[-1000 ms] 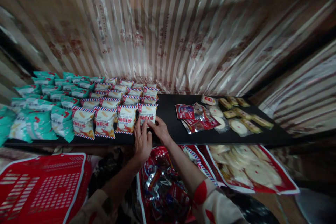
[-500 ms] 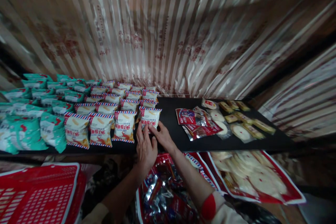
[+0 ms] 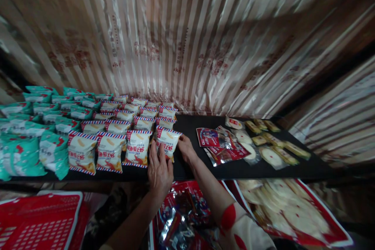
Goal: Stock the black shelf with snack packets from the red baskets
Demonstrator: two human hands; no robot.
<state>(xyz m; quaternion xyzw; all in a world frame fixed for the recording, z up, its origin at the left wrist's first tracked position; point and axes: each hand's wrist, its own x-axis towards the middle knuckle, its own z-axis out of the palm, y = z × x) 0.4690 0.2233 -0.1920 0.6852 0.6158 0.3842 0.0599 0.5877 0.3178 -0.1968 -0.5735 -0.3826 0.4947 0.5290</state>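
Note:
A white snack bag with a red-and-blue striped edge stands at the right end of the front row on the black shelf. Flat against its lower front lie the stretched fingers of my left hand. At the bag's upper right edge, my right hand has its fingers bent and closed on the side; the fingertips are partly hidden. Similar striped bags stand in rows to the left and behind.
Teal bags fill the shelf's left side. Red packets, round pale packs and yellow packs lie to the right. Below are a red basket, a basket of red packets and one of pale packs.
My right hand has moved from the bag's lower front to its upper right edge. My left hand stays on the front. The view has tilted slightly up.

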